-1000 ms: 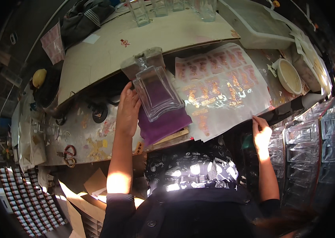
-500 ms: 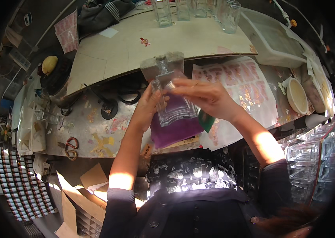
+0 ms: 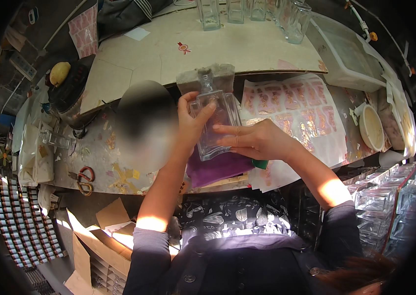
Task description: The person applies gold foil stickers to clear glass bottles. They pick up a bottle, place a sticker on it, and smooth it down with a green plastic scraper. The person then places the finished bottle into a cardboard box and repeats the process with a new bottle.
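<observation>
My left hand (image 3: 191, 120) is closed around the side of a clear square glass bottle (image 3: 215, 140), thumb on its front face. The bottle leans over the bench, its narrow neck pointing to the far side. My right hand (image 3: 262, 140) has its fingers stretched out, their tips against the bottle's face; its thumb is mostly hidden. Through the glass, a faint mark shows near the fingers, too unclear to name. Under the bottle lies a purple cloth (image 3: 208, 172), and a grey pad (image 3: 225, 73) sits behind its neck. A small green piece (image 3: 260, 163) shows below my right hand.
A sheet of pink and gold decals (image 3: 291, 108) lies right of my hands. Several glass bottles (image 3: 299, 27) stand on the raised board (image 3: 247, 46). Red-handled scissors (image 3: 86, 179) lie left. A bowl (image 3: 370, 128) and translucent bin (image 3: 340, 59) are right. A blurred patch hides part of the bench.
My right hand has come down from the bottle's upper part to the lower middle of its face. My left thumb now lies across the front. The view has shifted slightly.
</observation>
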`<state>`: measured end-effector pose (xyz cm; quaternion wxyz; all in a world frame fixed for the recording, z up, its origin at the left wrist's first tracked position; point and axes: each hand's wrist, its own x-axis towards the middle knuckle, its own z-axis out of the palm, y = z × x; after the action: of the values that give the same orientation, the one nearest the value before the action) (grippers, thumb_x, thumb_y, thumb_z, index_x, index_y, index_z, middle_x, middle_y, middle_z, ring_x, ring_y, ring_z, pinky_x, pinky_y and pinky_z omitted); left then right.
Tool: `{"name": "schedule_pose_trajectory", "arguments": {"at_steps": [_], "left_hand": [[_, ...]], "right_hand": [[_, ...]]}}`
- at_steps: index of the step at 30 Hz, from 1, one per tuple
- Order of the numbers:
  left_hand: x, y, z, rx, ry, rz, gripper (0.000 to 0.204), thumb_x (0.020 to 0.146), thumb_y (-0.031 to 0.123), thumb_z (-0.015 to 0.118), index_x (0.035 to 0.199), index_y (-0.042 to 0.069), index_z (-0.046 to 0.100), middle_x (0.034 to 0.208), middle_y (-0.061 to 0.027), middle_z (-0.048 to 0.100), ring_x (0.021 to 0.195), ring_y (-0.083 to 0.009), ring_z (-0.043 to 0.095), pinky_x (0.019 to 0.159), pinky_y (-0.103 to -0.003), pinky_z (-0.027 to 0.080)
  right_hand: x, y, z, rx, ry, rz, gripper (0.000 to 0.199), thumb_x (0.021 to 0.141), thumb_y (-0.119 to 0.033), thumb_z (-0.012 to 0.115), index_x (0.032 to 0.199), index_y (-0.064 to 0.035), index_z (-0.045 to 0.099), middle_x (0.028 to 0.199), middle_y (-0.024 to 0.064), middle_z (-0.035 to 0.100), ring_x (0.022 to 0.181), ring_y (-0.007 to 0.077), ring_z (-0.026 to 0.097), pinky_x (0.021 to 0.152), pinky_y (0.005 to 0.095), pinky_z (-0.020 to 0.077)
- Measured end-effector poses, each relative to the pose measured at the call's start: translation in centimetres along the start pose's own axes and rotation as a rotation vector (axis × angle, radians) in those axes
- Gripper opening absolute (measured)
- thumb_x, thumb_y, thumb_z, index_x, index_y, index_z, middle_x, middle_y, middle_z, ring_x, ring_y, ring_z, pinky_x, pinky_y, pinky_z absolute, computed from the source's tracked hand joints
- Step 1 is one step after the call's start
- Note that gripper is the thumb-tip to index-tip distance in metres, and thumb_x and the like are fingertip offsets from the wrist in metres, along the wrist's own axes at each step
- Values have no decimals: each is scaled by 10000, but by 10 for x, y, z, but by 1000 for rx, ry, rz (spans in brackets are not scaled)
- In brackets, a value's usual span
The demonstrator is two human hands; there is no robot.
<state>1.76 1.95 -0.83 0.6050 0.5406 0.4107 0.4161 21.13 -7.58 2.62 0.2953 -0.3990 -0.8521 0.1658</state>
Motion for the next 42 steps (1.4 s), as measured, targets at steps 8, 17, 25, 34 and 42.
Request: {"name": "schedule_pose_trajectory", "arguments": {"at_steps": [8,17,25,34,42], "left_hand": [[0,18,-2,-129,-47,-175,628,893,326,660,1339,24,338,1219,-126,523,1066,-185,562,864,-334,490],[-52,15,-25,-78,-283,-190,889,822,119,687,1502,25,122,1354,-187,453,1270,-263,457,1052,-360,372],[-48,8,-32,-150,-298,-197,851,834,105,675,1490,4,142,1343,-185,465,1244,-260,484,1043,-347,386],[-48,7,-29,-133,-267,-178,885,816,102,722,1489,12,154,1297,-173,483,1203,-241,507,989,-333,427],[-46,3,-34,-263,-251,-218,773,893,180,636,1484,6,168,1343,-176,467,1235,-259,495,1027,-350,410]], "right_hand": [[-17,-2,18,426,265,264,320,848,-240,691,1121,-82,643,1022,46,690,680,137,655,569,247,477],[3,-2,2,640,48,939,652,824,-456,683,1210,51,545,824,110,644,743,135,592,666,272,470],[0,-2,3,655,35,932,645,808,-452,707,1213,26,552,791,73,625,711,113,568,641,254,453],[-3,1,9,652,32,930,641,800,-458,714,1217,2,551,736,34,601,671,83,530,595,237,415],[-3,-3,6,702,19,967,666,821,-470,689,1246,18,534,725,25,567,653,88,518,576,234,396]]}}
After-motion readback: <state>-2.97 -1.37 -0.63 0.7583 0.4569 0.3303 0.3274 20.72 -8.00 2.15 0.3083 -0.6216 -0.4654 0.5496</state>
